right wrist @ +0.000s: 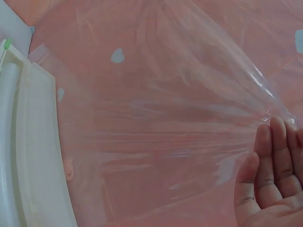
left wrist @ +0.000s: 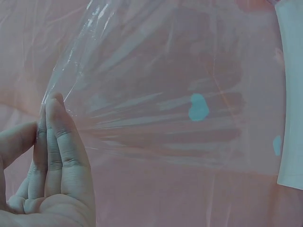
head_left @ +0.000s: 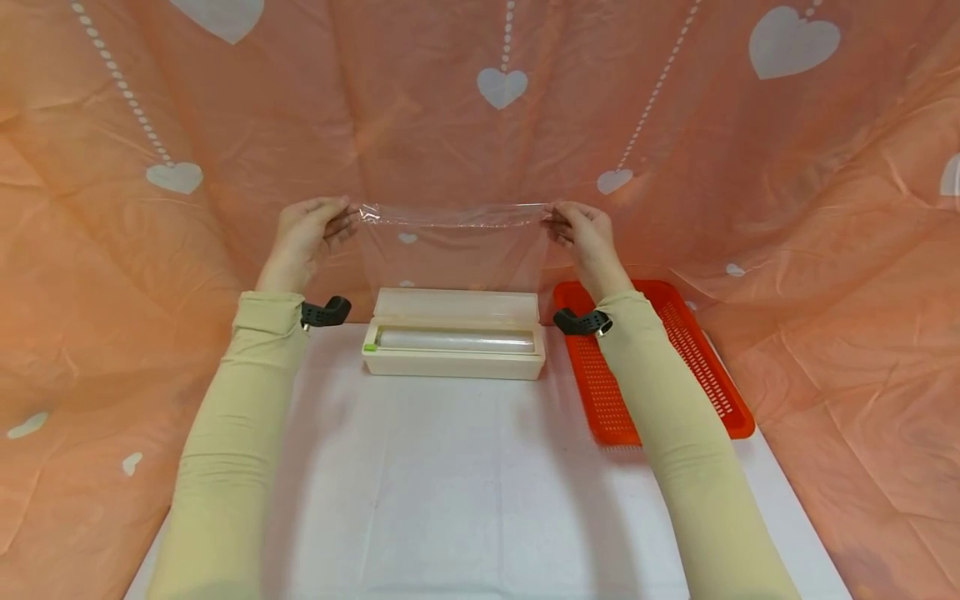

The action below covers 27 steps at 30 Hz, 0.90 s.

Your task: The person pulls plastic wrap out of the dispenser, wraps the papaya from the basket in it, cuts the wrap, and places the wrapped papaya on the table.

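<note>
A clear sheet of plastic wrap (head_left: 453, 250) is stretched upright between both hands, behind and above a white wrap dispenser box (head_left: 453, 364). The left hand (head_left: 309, 233) pinches the sheet's upper left corner between thumb and fingers. At the upper right corner, the right hand (head_left: 583, 233) pinches the film the same way. The dispenser's lid (head_left: 457, 306) stands raised at the back, and a roll of wrap (head_left: 455, 340) lies inside. In the left wrist view, creases in the plastic wrap (left wrist: 156, 113) fan out from the fingertips. Similar creases cross the plastic wrap (right wrist: 189, 137) in the right wrist view.
A red perforated plastic basket (head_left: 611, 417) sits to the right on the white table (head_left: 442, 475), partly under the right forearm. Pink sheeting with white hearts (head_left: 480, 142) hangs behind and on both sides. A small green piece (head_left: 370, 347) marks the dispenser's left end.
</note>
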{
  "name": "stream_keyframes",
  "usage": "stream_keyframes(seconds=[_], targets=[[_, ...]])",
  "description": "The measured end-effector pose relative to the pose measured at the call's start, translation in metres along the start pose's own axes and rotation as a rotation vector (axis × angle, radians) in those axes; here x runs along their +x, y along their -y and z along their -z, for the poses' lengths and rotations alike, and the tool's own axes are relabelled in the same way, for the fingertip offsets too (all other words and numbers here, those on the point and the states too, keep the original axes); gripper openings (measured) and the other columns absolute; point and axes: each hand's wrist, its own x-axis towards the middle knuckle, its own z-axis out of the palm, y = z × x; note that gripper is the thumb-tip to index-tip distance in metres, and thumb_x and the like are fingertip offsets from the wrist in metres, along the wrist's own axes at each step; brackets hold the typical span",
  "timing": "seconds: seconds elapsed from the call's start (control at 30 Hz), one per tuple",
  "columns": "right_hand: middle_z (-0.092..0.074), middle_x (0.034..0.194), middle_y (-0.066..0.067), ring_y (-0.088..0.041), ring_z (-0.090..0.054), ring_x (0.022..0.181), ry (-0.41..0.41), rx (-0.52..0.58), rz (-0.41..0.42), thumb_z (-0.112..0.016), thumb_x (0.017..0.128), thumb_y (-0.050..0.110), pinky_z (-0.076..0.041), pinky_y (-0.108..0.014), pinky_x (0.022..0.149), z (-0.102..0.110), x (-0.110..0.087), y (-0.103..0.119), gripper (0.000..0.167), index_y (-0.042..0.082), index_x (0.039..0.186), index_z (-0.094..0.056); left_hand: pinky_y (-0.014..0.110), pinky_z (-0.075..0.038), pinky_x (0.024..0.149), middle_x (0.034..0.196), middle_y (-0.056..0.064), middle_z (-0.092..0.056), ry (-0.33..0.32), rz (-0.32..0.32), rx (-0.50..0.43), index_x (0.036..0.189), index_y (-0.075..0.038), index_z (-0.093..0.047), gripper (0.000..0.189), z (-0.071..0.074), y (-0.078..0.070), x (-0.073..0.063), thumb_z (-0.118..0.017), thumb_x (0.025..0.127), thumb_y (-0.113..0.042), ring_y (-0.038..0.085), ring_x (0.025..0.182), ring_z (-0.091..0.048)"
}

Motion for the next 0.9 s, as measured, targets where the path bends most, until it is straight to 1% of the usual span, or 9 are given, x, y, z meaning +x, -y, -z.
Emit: stream_keyframes(seconds=[0.23,0.33,0.47,0.7,0.8,0.9], targets=[[-0.068,0.093,-0.009,-0.023,-0.063,0.092,0.018,0.001,0.009,-0.059,0.097,0.018,-0.049,-0.032,0.091,-0.002,0.001,0.003,0.020,0.002,0.098,-0.070,0.027,-0.056,0.077,0.090,0.012,-0.069,0.008,-0.011,-0.034,0.119,0.007,-0.060,0.032,-0.004,-0.004,-0.002,-0.066,0.089,-0.005,0.018,0.079,-0.067],[-0.068,0.093,-0.009,-0.023,-0.064,0.091,0.022,0.024,0.012,-0.058,0.097,0.016,-0.049,-0.033,0.091,-0.003,0.002,0.005,0.019,0.002,0.097,-0.070,0.027,-0.056,0.076,0.091,0.012,-0.068,0.006,-0.018,-0.033,0.118,0.007,-0.060,0.032,-0.004,-0.006,-0.004,-0.066,0.089,-0.005,0.018,0.079,-0.067],[-0.068,0.089,-0.009,-0.022,-0.064,0.088,0.011,0.040,0.026,-0.058,0.097,0.014,-0.050,-0.033,0.088,-0.005,0.003,0.007,0.018,0.002,0.093,-0.070,0.028,-0.056,0.077,0.092,0.013,-0.069,-0.004,-0.027,-0.030,0.119,0.006,-0.061,0.034,-0.005,-0.009,-0.006,-0.067,0.088,-0.006,0.019,0.080,-0.068],[-0.067,0.084,-0.007,-0.019,-0.066,0.081,-0.022,0.023,0.061,-0.057,0.097,0.013,-0.051,-0.033,0.085,-0.008,0.005,0.011,0.018,0.001,0.090,-0.069,0.028,-0.056,0.078,0.092,0.014,-0.068,-0.004,-0.048,-0.041,0.120,0.008,-0.060,0.035,-0.007,-0.013,-0.008,-0.068,0.087,-0.005,0.021,0.083,-0.069],[-0.068,0.084,-0.007,-0.019,-0.066,0.081,-0.019,0.019,0.057,-0.059,0.096,0.014,-0.051,-0.032,0.084,-0.008,0.005,0.011,0.017,0.001,0.091,-0.069,0.029,-0.055,0.082,0.094,0.014,-0.068,-0.002,-0.043,-0.028,0.121,0.008,-0.059,0.037,-0.005,-0.014,-0.009,-0.068,0.087,-0.006,0.021,0.085,-0.069],[-0.068,0.086,-0.007,-0.019,-0.066,0.083,-0.016,-0.007,0.043,-0.059,0.096,0.015,-0.051,-0.031,0.084,-0.006,0.003,0.009,0.018,0.001,0.094,-0.069,0.030,-0.053,0.087,0.097,0.014,-0.068,-0.007,-0.011,-0.008,0.126,0.006,-0.057,0.042,-0.003,-0.012,-0.011,-0.067,0.088,-0.007,0.020,0.088,-0.068]])
